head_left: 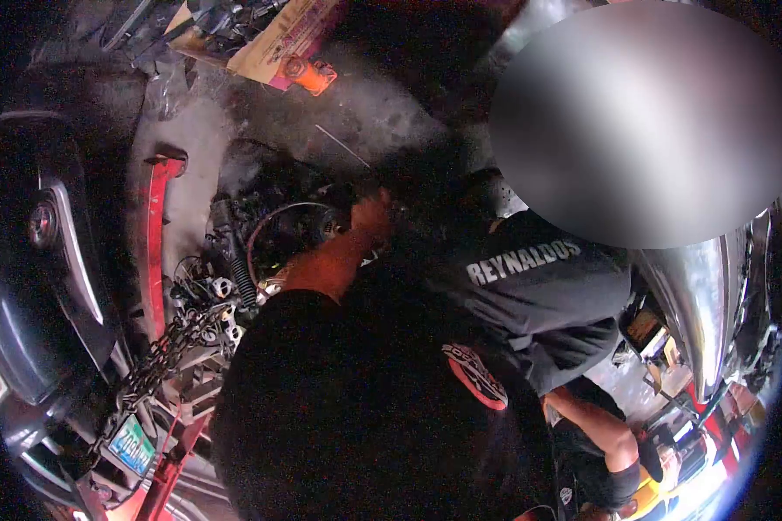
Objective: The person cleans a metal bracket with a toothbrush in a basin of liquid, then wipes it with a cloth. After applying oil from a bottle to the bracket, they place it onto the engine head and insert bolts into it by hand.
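A bare forearm, which I take to be my left, reaches out of a black sleeve over a dark engine assembly (274, 230). My left hand (372, 211) is at the assembly's far right side. Shadow and dim light hide its fingers, so I cannot make out what they touch. Near the forearm, a thin curved hose or cable (265, 217) arches across the parts, and a ribbed black tube (236, 265) lies left of it. A heavy chain (161, 356) runs down on the left, beside metal parts. My right hand does not show.
A co-worker in a dark printed shirt (547, 286) leans close on the right; another person's arm (595, 425) is below. Left are a red metal bar (153, 243) and a dark vehicle (26, 321). A cardboard box (274, 39), orange tool (310, 75) and thin rod (343, 146) lie beyond.
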`<state>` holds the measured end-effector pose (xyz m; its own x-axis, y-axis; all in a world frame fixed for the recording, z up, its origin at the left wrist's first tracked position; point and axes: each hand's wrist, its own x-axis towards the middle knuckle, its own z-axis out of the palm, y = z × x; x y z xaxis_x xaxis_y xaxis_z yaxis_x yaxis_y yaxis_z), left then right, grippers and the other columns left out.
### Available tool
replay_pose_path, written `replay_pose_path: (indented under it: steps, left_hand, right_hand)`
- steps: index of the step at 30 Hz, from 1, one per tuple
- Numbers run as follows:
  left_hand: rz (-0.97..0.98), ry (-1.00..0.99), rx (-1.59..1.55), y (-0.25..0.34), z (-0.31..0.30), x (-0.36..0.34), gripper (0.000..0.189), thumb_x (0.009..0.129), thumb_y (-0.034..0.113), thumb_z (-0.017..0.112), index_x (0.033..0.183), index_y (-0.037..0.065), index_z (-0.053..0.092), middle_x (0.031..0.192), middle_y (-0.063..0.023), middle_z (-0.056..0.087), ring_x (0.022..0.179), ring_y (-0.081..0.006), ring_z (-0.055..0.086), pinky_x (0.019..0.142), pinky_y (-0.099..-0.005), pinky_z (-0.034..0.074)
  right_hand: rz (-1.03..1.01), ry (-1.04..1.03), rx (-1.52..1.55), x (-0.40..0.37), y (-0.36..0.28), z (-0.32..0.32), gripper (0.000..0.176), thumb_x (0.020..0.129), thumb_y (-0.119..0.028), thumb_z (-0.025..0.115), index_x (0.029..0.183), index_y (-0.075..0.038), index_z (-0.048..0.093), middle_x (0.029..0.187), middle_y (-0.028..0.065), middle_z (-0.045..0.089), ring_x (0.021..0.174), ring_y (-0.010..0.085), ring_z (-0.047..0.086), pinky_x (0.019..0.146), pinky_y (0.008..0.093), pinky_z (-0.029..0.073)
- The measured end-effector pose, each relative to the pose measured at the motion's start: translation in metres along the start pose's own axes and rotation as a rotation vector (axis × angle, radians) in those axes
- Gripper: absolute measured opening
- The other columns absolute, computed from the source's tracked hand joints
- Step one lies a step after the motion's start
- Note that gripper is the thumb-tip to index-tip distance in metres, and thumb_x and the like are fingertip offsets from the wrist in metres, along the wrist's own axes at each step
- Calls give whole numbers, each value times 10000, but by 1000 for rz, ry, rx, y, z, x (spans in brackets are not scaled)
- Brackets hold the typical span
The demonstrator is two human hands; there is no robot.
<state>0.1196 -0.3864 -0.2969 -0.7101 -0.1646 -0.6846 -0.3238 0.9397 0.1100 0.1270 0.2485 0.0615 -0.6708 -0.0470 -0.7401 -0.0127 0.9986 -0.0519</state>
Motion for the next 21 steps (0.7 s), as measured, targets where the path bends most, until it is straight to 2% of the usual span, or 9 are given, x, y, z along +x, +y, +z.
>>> replay_pose_path:
  steps: [2, 5, 6, 9, 12, 15, 18, 21]
  left_hand:
    - [-36, -27, -87, 4, 13, 11, 619, 869, 278, 563, 1391, -2, 381, 1097, -185, 630, 985, -341, 630, 793, -459, 524]
    - [1, 16, -114, 10, 83, 42, 680, 876, 270, 558, 1440, -9, 298, 1044, -218, 641, 942, -362, 647, 782, -461, 540]
    - [25, 48, -98, 11, 94, 47, 692, 880, 266, 554, 1451, -10, 276, 1030, -229, 642, 928, -369, 651, 781, -460, 544]
    - [-29, -22, -314, -9, 98, 58, 735, 890, 297, 557, 1468, -9, 222, 1053, -258, 638, 946, -393, 652, 801, -458, 543]
    - [-270, -217, -367, -11, 28, 36, 829, 884, 346, 576, 1480, -33, 140, 1122, -251, 632, 991, -387, 650, 812, -448, 541]
    - [-387, -302, -222, 4, -67, -17, 922, 876, 408, 591, 1492, -36, 68, 1188, -224, 625, 1052, -367, 642, 825, -435, 536]
    - [-603, -82, -339, -2, -106, -48, 953, 860, 446, 613, 1498, -29, 88, 1144, -178, 652, 1046, -345, 648, 806, -432, 541]
    - [-730, 16, -284, -18, -133, -75, 816, 849, 467, 618, 1437, -3, 304, 1084, -181, 667, 1005, -354, 660, 793, -444, 543]
  right_hand:
    - [50, 25, 65, 17, 5, 19, 433, 739, -57, 619, 1158, -37, 513, 887, 121, 583, 785, 248, 537, 659, 427, 444]
    - [111, 68, 192, 63, 4, 73, 450, 743, -51, 615, 1179, -43, 500, 882, 114, 580, 771, 237, 532, 643, 414, 440]
    - [129, 78, 237, 80, 4, 94, 456, 745, -49, 614, 1186, -44, 496, 881, 112, 578, 766, 233, 531, 638, 410, 439]
    - [168, 110, 367, 144, -14, 166, 473, 750, -43, 610, 1206, -50, 483, 876, 105, 575, 752, 222, 526, 622, 397, 436]
    - [190, 131, 486, 199, -36, 216, 491, 755, -37, 606, 1226, -55, 471, 870, 98, 571, 737, 211, 521, 606, 385, 433]
    - [211, 156, 562, 219, -36, 221, 509, 759, -30, 602, 1247, -60, 458, 865, 91, 567, 723, 200, 516, 590, 373, 430]
    - [220, 181, 626, 241, -24, 221, 527, 764, -24, 598, 1267, -65, 446, 860, 84, 564, 708, 189, 511, 574, 360, 427]
    - [225, 222, 669, 259, -14, 223, 546, 769, -18, 594, 1288, -71, 433, 855, 77, 560, 694, 178, 506, 558, 348, 424]
